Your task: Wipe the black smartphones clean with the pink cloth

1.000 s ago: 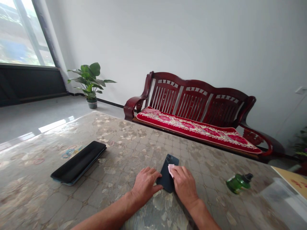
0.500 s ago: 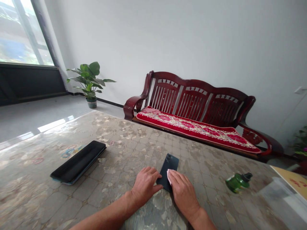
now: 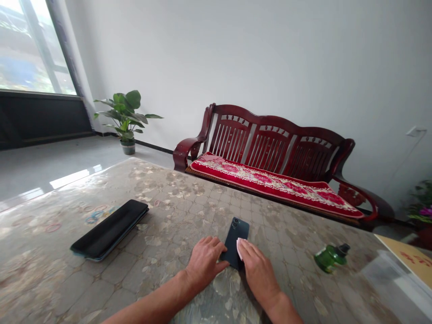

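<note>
A dark blue smartphone (image 3: pixel 236 231) lies back up on the table, its camera lenses at the far end. At the phone's left edge my left hand (image 3: pixel 205 260) grips its lower part between thumb and fingers. My right hand (image 3: pixel 259 269) presses a folded pale pink cloth (image 3: pixel 239 246) against the right side of the phone's back. Most of the cloth is hidden under the fingers.
A black case-like slab (image 3: pixel 110 229) lies left on the patterned tablecloth (image 3: pixel 189 202), near several coloured rubber bands (image 3: pixel 96 215). At right stand a green bottle (image 3: pixel 330 258) and a clear plastic box (image 3: pixel 388 279). Behind are a wooden bench (image 3: pixel 266 144) and a potted plant (image 3: pixel 126 117).
My right hand and the cloth have shifted slightly toward the phone's right edge. My left hand keeps its hold. The view has tilted and turned a little.
</note>
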Demonstrator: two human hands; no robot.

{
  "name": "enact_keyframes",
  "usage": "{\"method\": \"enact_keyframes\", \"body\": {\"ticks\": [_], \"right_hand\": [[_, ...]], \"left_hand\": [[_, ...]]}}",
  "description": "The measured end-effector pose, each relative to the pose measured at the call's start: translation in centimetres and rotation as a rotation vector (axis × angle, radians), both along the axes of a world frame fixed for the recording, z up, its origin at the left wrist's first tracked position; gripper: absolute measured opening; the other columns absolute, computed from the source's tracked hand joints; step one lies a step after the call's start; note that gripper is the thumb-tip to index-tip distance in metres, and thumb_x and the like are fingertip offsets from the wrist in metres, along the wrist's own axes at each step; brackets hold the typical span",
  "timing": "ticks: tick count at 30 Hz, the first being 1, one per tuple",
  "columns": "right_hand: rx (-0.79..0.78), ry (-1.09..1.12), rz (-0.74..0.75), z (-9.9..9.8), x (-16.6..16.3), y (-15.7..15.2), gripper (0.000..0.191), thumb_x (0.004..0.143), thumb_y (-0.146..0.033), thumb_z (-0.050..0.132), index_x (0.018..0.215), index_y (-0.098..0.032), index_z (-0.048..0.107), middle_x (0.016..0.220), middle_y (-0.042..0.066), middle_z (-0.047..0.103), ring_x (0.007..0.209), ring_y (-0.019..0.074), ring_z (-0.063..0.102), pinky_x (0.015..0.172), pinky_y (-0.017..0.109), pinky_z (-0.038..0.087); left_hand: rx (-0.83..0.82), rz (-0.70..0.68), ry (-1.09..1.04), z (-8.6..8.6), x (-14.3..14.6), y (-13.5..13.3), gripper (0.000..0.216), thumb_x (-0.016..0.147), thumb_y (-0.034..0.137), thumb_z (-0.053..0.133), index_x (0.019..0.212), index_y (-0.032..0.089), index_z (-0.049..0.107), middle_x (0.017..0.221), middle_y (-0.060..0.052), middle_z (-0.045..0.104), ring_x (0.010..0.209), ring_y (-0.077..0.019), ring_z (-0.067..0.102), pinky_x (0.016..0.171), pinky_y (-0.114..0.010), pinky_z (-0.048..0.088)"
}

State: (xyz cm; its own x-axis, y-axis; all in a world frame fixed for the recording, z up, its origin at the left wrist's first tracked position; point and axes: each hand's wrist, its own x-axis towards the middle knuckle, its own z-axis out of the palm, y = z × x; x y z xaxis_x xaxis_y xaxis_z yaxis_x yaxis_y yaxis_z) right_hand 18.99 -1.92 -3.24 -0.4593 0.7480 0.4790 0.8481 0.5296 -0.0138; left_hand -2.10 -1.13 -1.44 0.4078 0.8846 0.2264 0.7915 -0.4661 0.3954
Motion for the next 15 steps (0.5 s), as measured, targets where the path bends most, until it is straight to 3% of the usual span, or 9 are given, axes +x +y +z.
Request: {"method": "enact_keyframes", "body": {"ticks": [9, 15], "right_hand": [[0.031, 0.054, -0.020, 0.3, -0.2, 4.3, 0.067, 0.077, 0.005, 0.038, 0.136, -0.023, 0.054, 0.124, 0.006, 0.067, 0.109, 0.0168, 0.065, 0.095, 0.034, 0.055], [0.002, -0.045, -0.027, -0.8, 0.5, 1.3, 0.067, 0.074, 0.009, 0.036, 0.133, -0.017, 0.056, 0.128, 0.010, 0.064, 0.117, 0.0202, 0.061, 0.098, 0.035, 0.054]], "left_hand": [[-0.013, 0.002, 0.030, 0.4, 0.2, -0.1, 0.019, 0.080, 0.032, 0.074, 0.096, 0.024, 0.067, 0.093, -0.002, 0.069, 0.089, -0.0226, 0.062, 0.079, -0.032, 0.044], [-0.022, -0.022, 0.028, 0.5, 0.2, -0.1, 0.021, 0.081, 0.030, 0.074, 0.100, 0.024, 0.067, 0.098, -0.002, 0.069, 0.091, -0.0228, 0.062, 0.081, -0.033, 0.045]]}}
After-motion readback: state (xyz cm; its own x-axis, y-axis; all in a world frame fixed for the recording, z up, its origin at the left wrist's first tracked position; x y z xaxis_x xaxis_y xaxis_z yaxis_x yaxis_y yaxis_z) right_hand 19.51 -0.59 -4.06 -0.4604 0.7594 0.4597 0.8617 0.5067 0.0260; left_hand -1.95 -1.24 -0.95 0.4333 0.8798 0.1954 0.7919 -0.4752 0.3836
